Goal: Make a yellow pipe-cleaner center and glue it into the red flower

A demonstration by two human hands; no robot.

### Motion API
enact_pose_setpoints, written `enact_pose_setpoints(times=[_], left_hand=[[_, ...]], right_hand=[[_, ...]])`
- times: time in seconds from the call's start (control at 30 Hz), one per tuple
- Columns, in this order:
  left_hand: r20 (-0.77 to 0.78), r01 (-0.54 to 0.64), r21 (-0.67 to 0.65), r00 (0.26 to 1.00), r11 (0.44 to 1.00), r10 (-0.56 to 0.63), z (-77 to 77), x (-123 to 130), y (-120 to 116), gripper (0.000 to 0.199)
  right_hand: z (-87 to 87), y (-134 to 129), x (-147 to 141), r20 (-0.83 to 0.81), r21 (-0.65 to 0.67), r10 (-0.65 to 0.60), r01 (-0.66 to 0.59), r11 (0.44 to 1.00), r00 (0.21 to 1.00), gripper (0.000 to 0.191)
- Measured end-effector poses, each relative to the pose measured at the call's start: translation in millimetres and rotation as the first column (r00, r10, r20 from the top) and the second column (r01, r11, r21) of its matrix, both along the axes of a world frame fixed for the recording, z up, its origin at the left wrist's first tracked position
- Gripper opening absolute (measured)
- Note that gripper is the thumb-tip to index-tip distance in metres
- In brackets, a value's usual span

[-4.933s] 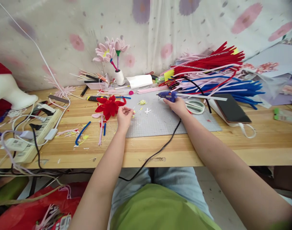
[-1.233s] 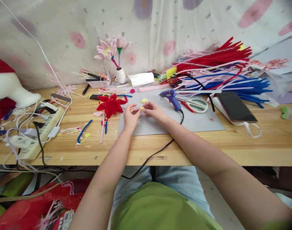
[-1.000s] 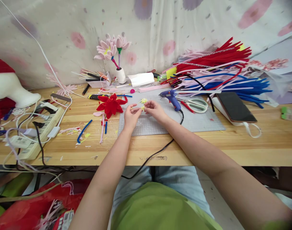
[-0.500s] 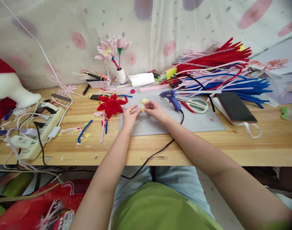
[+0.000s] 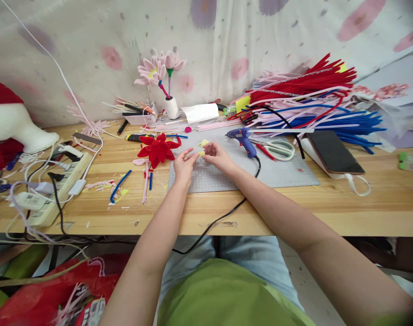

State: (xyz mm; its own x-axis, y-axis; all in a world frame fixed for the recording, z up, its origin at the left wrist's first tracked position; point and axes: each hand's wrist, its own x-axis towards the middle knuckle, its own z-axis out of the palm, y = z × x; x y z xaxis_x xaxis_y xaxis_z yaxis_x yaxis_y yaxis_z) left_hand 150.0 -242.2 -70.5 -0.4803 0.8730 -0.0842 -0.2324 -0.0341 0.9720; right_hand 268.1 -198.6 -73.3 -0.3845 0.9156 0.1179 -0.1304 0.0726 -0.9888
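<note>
Yellow piece [image 5: 201,154] was up between both hands, over the grey mat [image 5: 220,179] on the bench [image 5: 294,213]. Right hand [image 5: 217,157]: narrow, fingertips pinching it. Left hand [image 5: 183,167]: thumb at the piece, index slightly raised; couldn't tell if it gripped. Containers: small white holder [image 5: 171,109] stood upright at the back, pink flowers [image 5: 152,71] stemmed into it. Low box [image 5: 135,119] beside it had pens and thin sticks, leaning. Red bag [image 5: 19,301] below bench level, open, pale strips inside; other contents unclear.
</note>
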Motion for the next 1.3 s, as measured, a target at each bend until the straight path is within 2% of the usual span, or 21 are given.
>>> enact_pose_setpoints(times=[0.1, 0.23, 0.53, 0.73, 0.87, 1.13, 1.3], left_hand=[[0.053, -0.035, 0.000, 0.998, 0.999, 0.035, 2.3, 3.8, 0.9, 0.042], [0.068, -0.028, -0.010, 0.997, 1.000, 0.028, 3.9, 6.3, 0.7, 0.049], [0.085, -0.023, -0.021, 0.996, 1.000, 0.025, 4.7, 7.4, -1.5, 0.046], [0.078, -0.020, -0.027, 0.997, 0.999, 0.022, 3.6, 7.8, -1.3, 0.047], [0.071, 0.016, -0.028, 0.997, 0.999, -0.014, 5.1, 7.4, -2.3, 0.050], [0.094, 0.095, -0.054, 0.992, 0.994, -0.089, 8.9, 2.5, -4.9, 0.042], [0.073, 0.053, -0.023, 0.996, 0.998, -0.051, 5.7, 3.5, -2.7, 0.046]], right_hand=[[-0.8, -1.1, -3.0, -0.037, -0.030, 0.035, -0.036, 0.999, 0.999, 0.042], [-2.4, -0.9, -3.7, -0.053, -0.045, 0.020, -0.023, 0.999, 0.998, 0.045], [-4.5, 1.1, -1.6, -0.089, -0.104, 0.007, -0.016, 0.994, 0.996, 0.050], [-6.0, 2.2, -3.6, -0.090, -0.090, 0.005, -0.014, 0.996, 0.996, 0.051], [-5.6, 2.9, -3.8, -0.093, -0.089, -0.025, 0.017, 0.996, 0.995, 0.054], [0.2, 1.4, 4.2, -0.144, -0.157, 0.034, -0.056, 0.986, 0.989, 0.055], [1.3, -1.2, 0.1, -0.141, -0.103, 0.050, -0.064, 0.993, 0.989, 0.051]])
